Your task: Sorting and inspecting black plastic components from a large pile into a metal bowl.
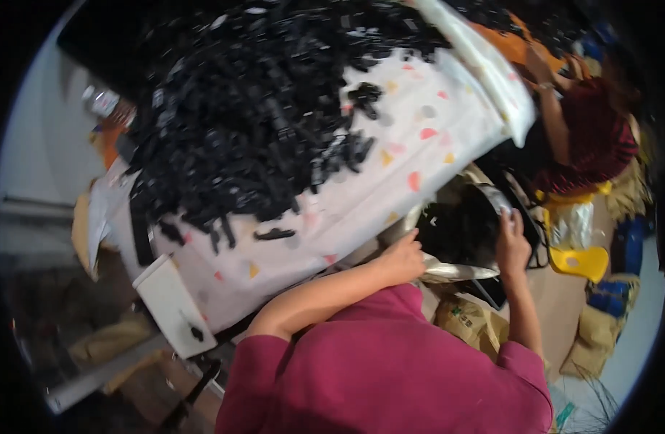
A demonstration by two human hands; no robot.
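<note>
A pale, shiny plastic bag (448, 270) is spread open to the right of the table, with a dark interior (463, 228). What lies in it is too dark and blurred to name. My left hand (403, 259) is closed on the bag's near left rim, its thumb pointing up. On the opposite side my right hand (513, 242) grips the bag's right rim, fingers reaching away from me. Many small black strip-like pieces (238, 130) lie heaped on the table to my left, some scattered singly toward the near edge.
The table (361, 217) has a white cover with coloured shapes. A white box (175, 307) sits at its near left corner. Another person (589, 137) works at the far right beside a yellow stool (578, 262). Brown sacks (470, 322) stand beside me.
</note>
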